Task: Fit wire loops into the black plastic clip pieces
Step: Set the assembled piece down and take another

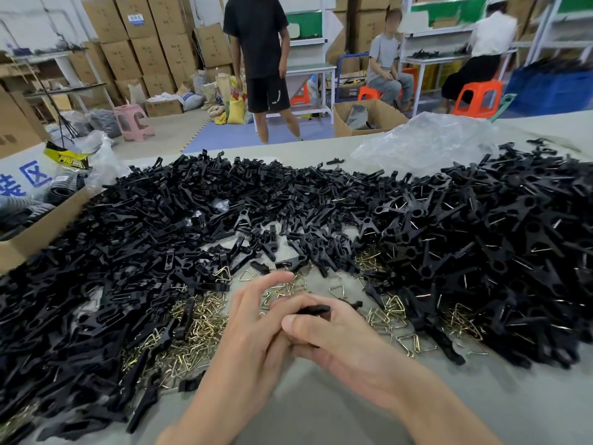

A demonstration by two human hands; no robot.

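Right hand (340, 335) grips clip piece (316, 309) — left hand (253, 326) fingers slack; sign (34, 177) reads "区".

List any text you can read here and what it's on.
"区" in blue, after a cut-off character, maybe "装": white panel at left.
"PRO", rest unreadable: yellow-and-black packet.
Blue label on a stacked carton: too blurred.
Print on the black shorts: too small.

Grey table (529, 399), black clip pieces (160, 220), wire loops (192, 329)
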